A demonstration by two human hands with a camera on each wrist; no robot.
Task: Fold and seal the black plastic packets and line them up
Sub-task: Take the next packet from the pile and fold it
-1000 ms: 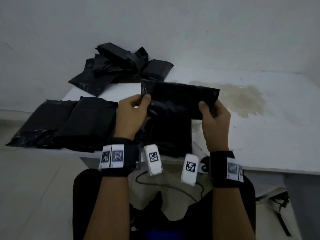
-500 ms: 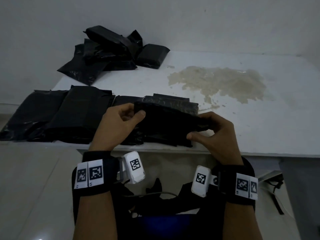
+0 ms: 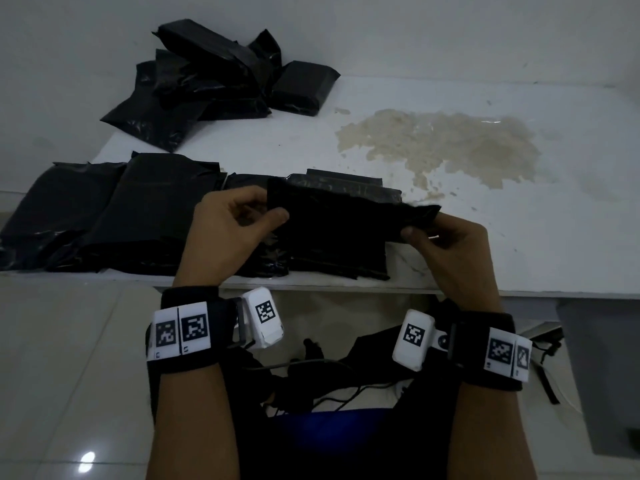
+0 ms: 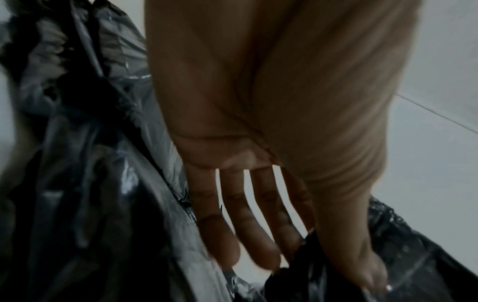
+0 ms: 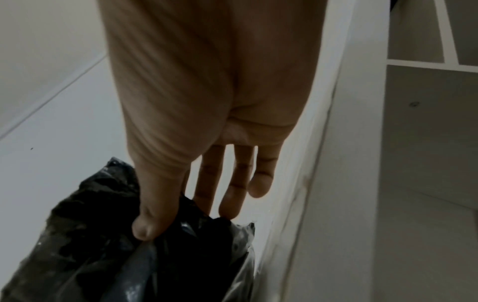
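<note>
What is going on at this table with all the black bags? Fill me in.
A person holds one black plastic packet by its two ends, the left hand pinching one end and the right hand the other, just above the near edge of the white table. A row of flat packets lies along that edge to the left. A loose pile of packets waits at the far corner.

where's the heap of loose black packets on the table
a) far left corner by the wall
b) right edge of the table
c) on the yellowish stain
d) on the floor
a: the heap of packets lies at the table's far left corner against the wall, left of the stain, which has nothing on it.
</note>
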